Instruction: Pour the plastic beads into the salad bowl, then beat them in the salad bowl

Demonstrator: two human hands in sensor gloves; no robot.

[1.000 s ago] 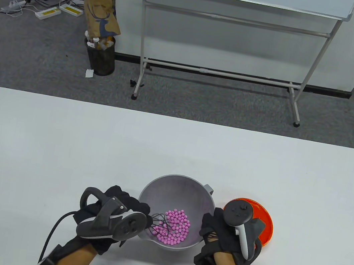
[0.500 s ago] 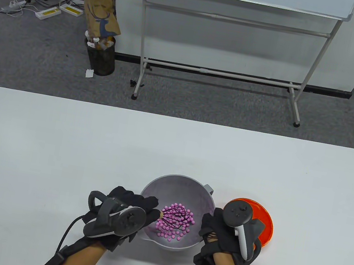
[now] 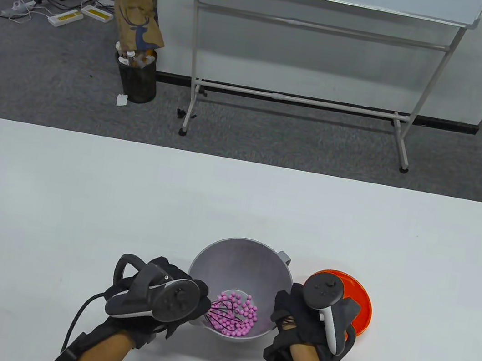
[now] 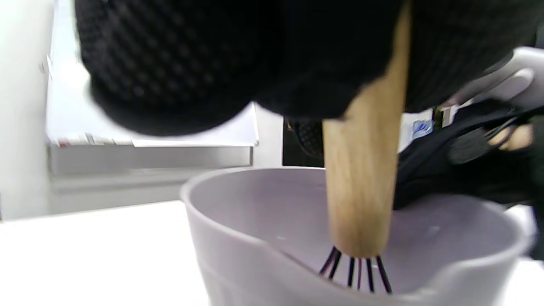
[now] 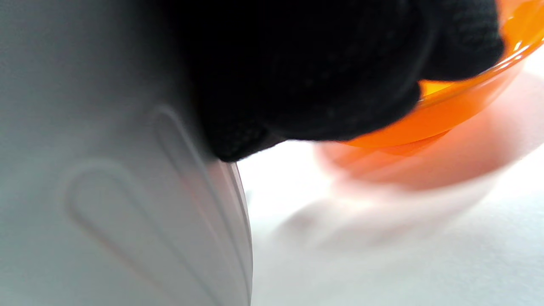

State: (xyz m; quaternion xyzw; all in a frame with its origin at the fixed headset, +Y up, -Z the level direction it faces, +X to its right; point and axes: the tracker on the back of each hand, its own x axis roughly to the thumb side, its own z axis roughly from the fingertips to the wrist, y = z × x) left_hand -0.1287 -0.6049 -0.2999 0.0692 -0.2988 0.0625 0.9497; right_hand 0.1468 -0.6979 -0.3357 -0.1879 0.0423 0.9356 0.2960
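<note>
The grey salad bowl [image 3: 214, 259] stands near the table's front edge with several pink plastic beads [image 3: 246, 315] heaped in its near part. My left hand [image 3: 198, 295] grips the wooden handle [image 4: 361, 191] of a whisk at the bowl's left rim. The whisk's black wires [image 3: 223, 313] sit among the beads. The same wires [image 4: 357, 272] dip behind the bowl's near rim [image 4: 255, 255] in the left wrist view. My right hand [image 3: 282, 307] holds the bowl's right side, and its glove [image 5: 318, 76] presses on the outer wall [image 5: 106, 170].
An orange bowl [image 3: 361, 302] sits just right of the salad bowl, partly under my right hand's tracker, and shows as the orange bowl [image 5: 459, 106] beside the glove. Bare white table [image 3: 82, 191] stretches to the left and behind. A whiteboard stand is on the floor beyond.
The whisk swept from the bowl's near left into the middle of the beads and back toward me. The beads shifted to the near side. My right hand stayed put.
</note>
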